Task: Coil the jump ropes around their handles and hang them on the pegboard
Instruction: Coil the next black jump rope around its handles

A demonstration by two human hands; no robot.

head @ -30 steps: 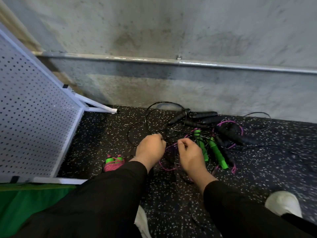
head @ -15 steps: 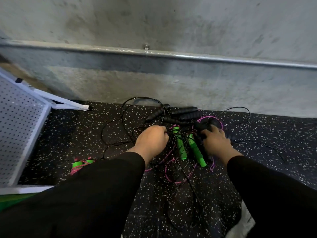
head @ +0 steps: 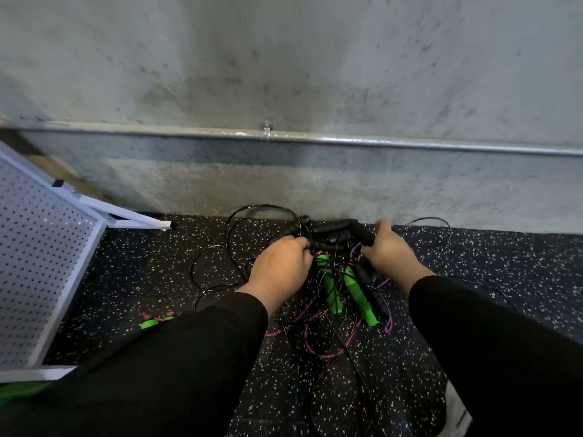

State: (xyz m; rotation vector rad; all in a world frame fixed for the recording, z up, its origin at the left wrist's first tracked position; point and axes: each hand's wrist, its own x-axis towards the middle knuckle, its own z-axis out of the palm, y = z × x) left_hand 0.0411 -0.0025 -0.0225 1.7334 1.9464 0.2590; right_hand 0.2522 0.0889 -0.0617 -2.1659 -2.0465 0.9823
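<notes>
A tangle of jump ropes lies on the speckled black floor by the wall: black handles [head: 334,230], two green handles [head: 331,287] with pink cord [head: 318,348], and thin black cords [head: 233,234]. My right hand [head: 389,250] grips a black handle [head: 362,232] at the far side of the pile. My left hand [head: 280,269] is curled over black cords and handles at the pile's left; what its fingers hold is hidden. A coiled green-and-pink rope [head: 154,320] lies left, partly behind my sleeve. The white pegboard [head: 34,257] stands at the left.
A concrete wall with a metal conduit pipe [head: 347,141] runs behind the pile. The pegboard's white foot [head: 138,217] juts onto the floor near the ropes. Green material [head: 19,389] shows at the bottom left. A white shoe [head: 457,408] is at the bottom right.
My right hand has moved farther from me and to the right, from the green handles to a black handle it now grips. My left hand has moved slightly forward over the black cords.
</notes>
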